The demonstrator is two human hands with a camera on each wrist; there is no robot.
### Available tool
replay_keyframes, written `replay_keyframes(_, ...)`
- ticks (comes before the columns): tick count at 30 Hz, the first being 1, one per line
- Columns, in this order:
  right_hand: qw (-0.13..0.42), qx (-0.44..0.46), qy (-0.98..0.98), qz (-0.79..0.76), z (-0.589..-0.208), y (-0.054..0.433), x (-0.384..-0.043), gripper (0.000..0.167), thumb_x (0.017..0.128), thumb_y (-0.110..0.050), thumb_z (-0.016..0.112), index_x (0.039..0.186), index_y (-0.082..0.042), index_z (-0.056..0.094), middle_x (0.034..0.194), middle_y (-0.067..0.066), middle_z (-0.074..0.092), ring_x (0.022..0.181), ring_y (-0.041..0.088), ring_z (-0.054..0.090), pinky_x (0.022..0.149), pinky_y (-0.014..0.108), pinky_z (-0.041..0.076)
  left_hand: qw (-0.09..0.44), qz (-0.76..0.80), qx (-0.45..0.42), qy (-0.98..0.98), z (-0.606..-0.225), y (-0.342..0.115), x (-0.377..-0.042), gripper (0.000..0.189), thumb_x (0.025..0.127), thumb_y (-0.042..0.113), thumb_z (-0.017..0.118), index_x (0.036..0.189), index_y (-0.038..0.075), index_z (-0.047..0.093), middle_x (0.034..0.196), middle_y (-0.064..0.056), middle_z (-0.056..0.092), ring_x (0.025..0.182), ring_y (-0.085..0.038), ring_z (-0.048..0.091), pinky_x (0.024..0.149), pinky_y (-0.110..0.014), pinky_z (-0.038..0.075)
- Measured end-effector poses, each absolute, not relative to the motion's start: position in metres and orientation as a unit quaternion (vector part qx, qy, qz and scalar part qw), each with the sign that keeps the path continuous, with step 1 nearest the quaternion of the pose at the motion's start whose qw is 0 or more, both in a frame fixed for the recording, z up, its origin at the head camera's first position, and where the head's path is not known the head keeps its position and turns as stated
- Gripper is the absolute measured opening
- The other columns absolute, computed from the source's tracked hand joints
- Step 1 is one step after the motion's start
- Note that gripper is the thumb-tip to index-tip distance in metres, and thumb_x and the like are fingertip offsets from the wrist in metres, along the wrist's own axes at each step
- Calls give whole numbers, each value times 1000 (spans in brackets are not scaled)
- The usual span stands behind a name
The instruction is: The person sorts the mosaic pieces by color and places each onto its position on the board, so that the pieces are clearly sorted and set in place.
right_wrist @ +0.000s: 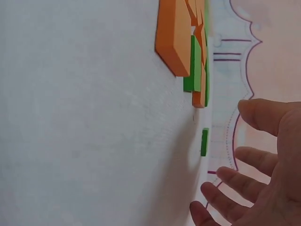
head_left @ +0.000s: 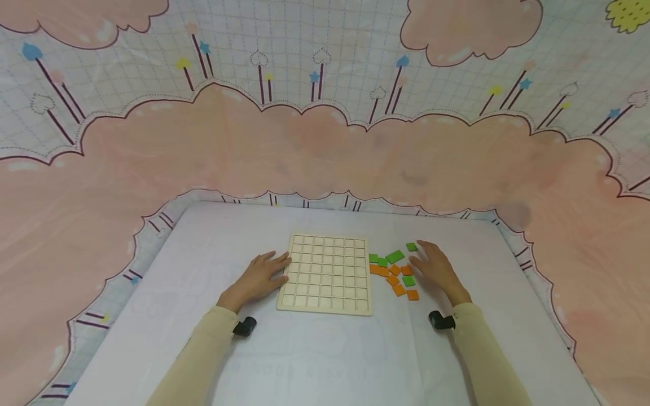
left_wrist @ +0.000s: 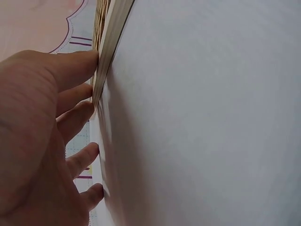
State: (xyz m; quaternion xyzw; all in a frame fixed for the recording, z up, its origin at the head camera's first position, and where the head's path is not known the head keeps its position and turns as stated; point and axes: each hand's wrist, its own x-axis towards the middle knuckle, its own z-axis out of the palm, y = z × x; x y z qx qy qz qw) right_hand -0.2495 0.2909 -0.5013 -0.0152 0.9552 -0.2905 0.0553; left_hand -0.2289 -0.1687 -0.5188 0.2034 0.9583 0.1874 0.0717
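A pale wooden grid board (head_left: 325, 310) lies flat on the white table, its square cells bare. My left hand (head_left: 261, 276) rests at the board's left edge, fingers spread. In the left wrist view the thumb (left_wrist: 80, 68) touches the board's side (left_wrist: 110, 42). To the right of the board lie several flat green and orange pieces, among them a long green piece (head_left: 394, 256) and an orange square (head_left: 413, 295). Over the right side of this group hovers my right hand (head_left: 437, 268), holding nothing. Its fingers are spread near a green square (head_left: 412, 247), also a green piece (right_wrist: 204, 142) in the right wrist view.
The white table (head_left: 325, 361) extends around the board and pieces. Behind it and at both sides hangs a patterned cloth (head_left: 325, 152) with pink clouds. A small black device (head_left: 442, 320) is on the right wrist, and another (head_left: 245, 326) on the left.
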Motion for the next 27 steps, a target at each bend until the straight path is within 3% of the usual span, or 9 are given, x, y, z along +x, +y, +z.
replay_keyframes(3,62,-7,954,-294,-498,291,-253,65,100,-33,53,151,1,30,155,30,28,142,47,27,116,62,22,70,195,204,957,-520,-169,-227,56,97,33,60,148,14,46,158,-6,37,147,-42,26,117,-63,15)
replay_keyframes(11,56,13,950,-307,-501,294,-265,52,99,-23,58,144,1,45,131,26,54,116,38,52,98,51,47,72,215,209,951,-524,-172,-225,58,97,33,60,148,12,44,160,-7,34,147,-41,24,119,-61,13)
replay_keyframes(22,62,14,953,-295,-507,295,-279,41,99,-16,57,137,0,54,123,25,57,112,39,53,99,53,45,81,217,217,948,-523,-173,-226,57,98,33,58,149,12,43,159,-10,34,149,-41,21,119,-61,11)
replay_keyframes(27,64,18,954,-293,-507,296,-282,45,100,-14,55,143,-2,48,121,25,56,111,38,52,100,53,44,87,222,220,946,-520,-173,-226,57,99,32,57,149,11,42,159,-12,33,149,-41,19,120,-61,9)
